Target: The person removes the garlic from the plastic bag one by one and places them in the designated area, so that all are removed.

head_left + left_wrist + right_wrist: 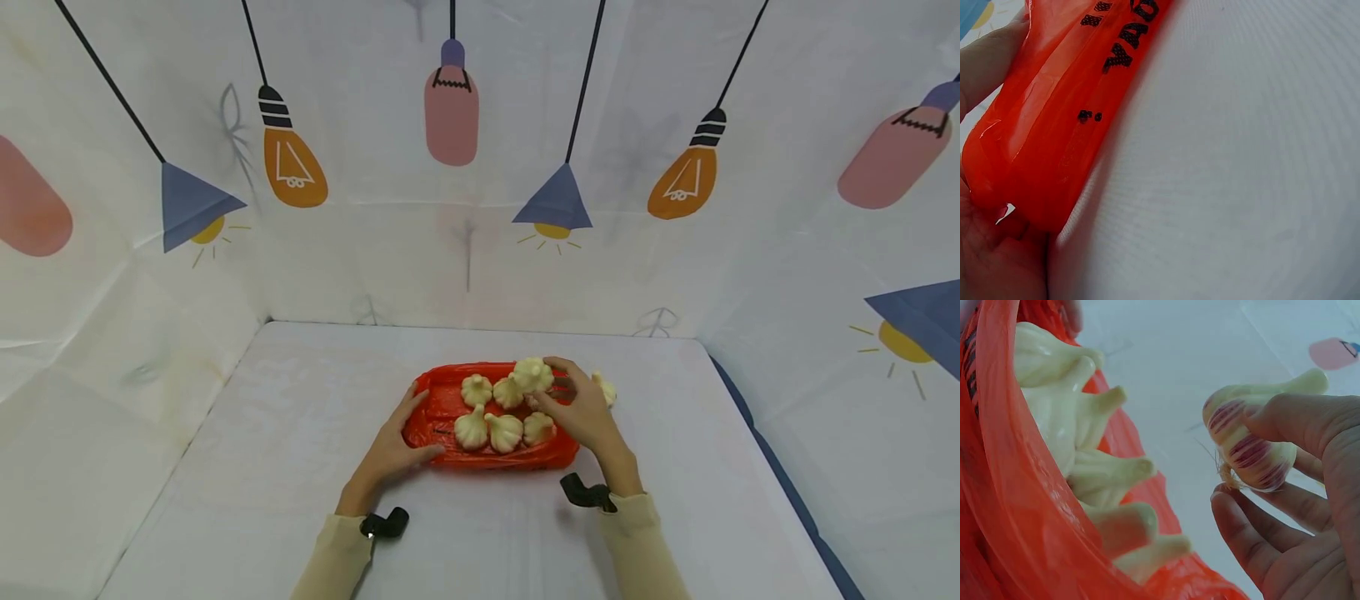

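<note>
I see my right hand [581,410] holding a garlic bulb [533,374] just above the far right part of the red plastic bag [442,400]. In the right wrist view that bulb [1254,440] has purple streaks on its skin; my thumb curls over its side and my fingers [1254,537] cup it from beneath, so the hand pinches it clear of the bag.

The bag sits near the middle of the white table [262,433], and five more garlic bulbs [495,417] lie on it in two loose rows, touching one another. From the held bulb, they spread from about 6 o'clock to 9 o'clock. The right wrist view shows them [1079,425] stacked along the bag's red film [1004,487], stalks pointing away from it.

My left hand [393,450] is at the bag's left edge, roughly 8 o'clock from the held bulb. Its thumb presses the near edge and its fingers lie along the side; in the left wrist view the red film [1054,112], printed with black letters, is gathered between thumb and fingers, so I read it as gripping the plastic.

One more bulb [606,388] lies on the table at 3 o'clock, just beyond my right hand and off the bag.
</note>
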`<control>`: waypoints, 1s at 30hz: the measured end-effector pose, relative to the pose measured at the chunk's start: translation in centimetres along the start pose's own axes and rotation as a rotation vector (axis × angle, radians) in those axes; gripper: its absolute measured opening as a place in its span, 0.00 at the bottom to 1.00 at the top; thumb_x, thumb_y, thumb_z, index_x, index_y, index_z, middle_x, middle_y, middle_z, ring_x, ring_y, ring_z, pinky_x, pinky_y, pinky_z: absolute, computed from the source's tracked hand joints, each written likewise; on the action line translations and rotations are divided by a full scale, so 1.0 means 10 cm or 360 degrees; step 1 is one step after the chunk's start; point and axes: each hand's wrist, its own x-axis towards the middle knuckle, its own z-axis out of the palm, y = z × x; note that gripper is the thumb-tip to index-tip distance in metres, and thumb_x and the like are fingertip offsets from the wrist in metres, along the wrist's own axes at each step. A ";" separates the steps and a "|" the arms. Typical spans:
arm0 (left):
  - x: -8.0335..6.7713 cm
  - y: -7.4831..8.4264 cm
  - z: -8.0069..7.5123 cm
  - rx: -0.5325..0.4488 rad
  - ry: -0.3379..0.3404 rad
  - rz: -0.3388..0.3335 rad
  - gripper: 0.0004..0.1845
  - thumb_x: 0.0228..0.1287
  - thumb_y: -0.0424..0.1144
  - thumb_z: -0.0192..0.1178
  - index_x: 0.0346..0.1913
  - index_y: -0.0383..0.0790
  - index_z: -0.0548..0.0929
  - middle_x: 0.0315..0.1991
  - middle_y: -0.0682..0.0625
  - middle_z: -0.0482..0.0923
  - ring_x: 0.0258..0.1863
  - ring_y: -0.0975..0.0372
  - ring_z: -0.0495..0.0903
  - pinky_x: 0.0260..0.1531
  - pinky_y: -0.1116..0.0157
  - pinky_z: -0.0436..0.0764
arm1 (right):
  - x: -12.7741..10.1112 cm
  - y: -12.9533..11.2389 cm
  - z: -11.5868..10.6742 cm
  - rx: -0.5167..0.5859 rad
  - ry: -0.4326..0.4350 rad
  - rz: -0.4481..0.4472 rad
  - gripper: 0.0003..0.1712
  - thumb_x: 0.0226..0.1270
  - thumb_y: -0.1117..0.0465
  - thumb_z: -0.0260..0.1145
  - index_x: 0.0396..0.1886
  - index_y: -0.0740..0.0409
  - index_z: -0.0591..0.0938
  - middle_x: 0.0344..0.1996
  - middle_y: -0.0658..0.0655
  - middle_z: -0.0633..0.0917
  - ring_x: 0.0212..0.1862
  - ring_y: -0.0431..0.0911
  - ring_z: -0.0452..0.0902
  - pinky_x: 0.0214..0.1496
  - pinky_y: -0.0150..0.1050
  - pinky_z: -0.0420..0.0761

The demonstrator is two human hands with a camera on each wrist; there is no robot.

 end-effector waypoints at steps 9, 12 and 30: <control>0.00 0.01 0.00 -0.0012 -0.0010 -0.0002 0.54 0.52 0.50 0.80 0.81 0.50 0.62 0.85 0.49 0.44 0.84 0.46 0.45 0.77 0.37 0.51 | -0.14 0.03 -0.20 0.0015 0.0235 -0.0077 0.31 0.65 0.71 0.72 0.67 0.63 0.75 0.62 0.64 0.81 0.54 0.52 0.84 0.53 0.39 0.88; 0.00 0.01 0.00 -0.0004 -0.0008 -0.0006 0.54 0.52 0.50 0.80 0.81 0.50 0.61 0.85 0.49 0.43 0.84 0.46 0.45 0.77 0.37 0.51 | -0.21 -0.07 -0.28 0.0079 0.0270 -0.0052 0.31 0.64 0.73 0.72 0.66 0.67 0.75 0.61 0.66 0.81 0.53 0.42 0.83 0.53 0.32 0.86; -0.01 0.01 0.00 -0.0018 -0.0007 0.0002 0.53 0.53 0.50 0.78 0.81 0.48 0.61 0.85 0.49 0.43 0.83 0.45 0.45 0.77 0.36 0.50 | -0.38 0.26 -0.56 0.0072 0.0617 0.0023 0.34 0.60 0.74 0.74 0.67 0.64 0.76 0.64 0.63 0.80 0.51 0.29 0.78 0.48 0.21 0.81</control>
